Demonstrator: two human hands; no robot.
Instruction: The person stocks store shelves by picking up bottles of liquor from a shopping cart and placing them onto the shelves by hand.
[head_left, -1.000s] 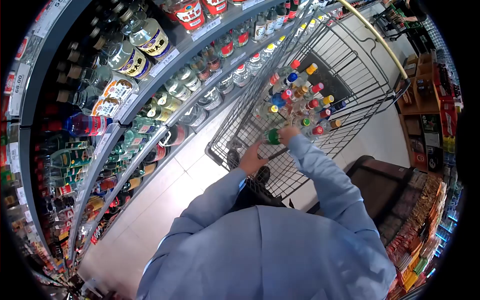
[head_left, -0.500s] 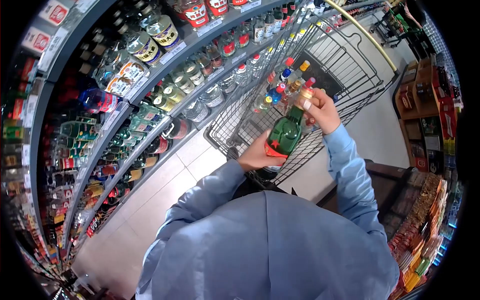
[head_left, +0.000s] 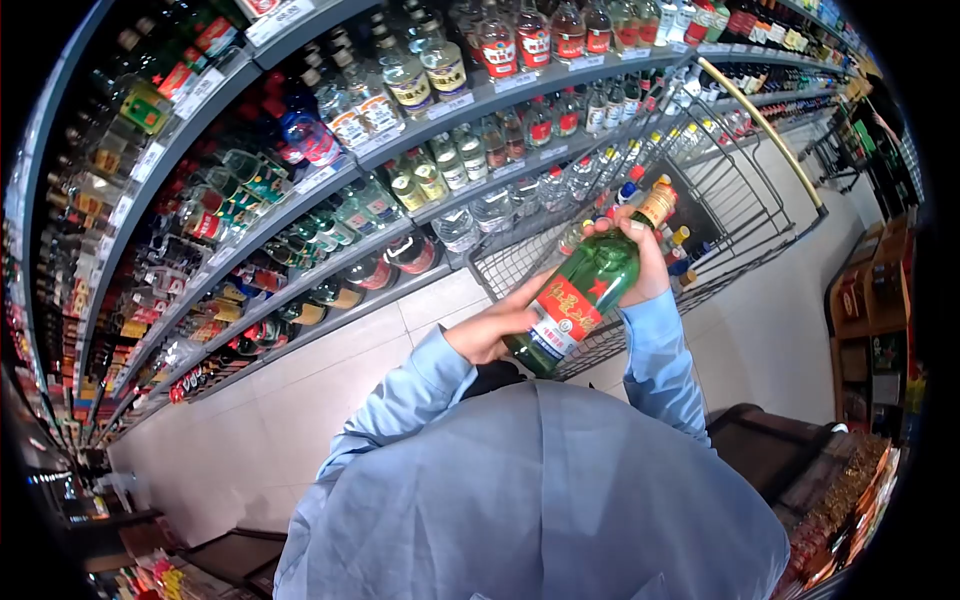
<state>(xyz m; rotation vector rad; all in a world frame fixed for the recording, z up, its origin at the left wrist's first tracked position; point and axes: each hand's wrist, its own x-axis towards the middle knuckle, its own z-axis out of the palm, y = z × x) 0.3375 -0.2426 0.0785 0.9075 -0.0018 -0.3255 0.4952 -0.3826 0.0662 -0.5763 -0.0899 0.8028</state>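
Note:
A large green bottle [head_left: 572,305] with a red and white label and a gold cap is held at a slant in front of my chest, cap up to the right. My left hand [head_left: 497,326] grips its lower part from the left side. Around the neck and shoulder are the fingers of my right hand [head_left: 643,250]. Behind the bottle stands a wire shopping cart [head_left: 735,240], with several capped bottles [head_left: 681,253] inside, partly hidden by my right hand and the green bottle.
Long shelves [head_left: 400,135] full of bottles curve along the left and far side. A wooden display rack [head_left: 870,310] stands at the right. Near the lower right are a dark bin [head_left: 765,450] and packaged goods [head_left: 850,500]. Pale floor tiles [head_left: 330,400] show at the left.
The green bottle has been lifted out of the cart by both hands and now lies tilted before me, its label showing. The view has swung toward the shelves on the left.

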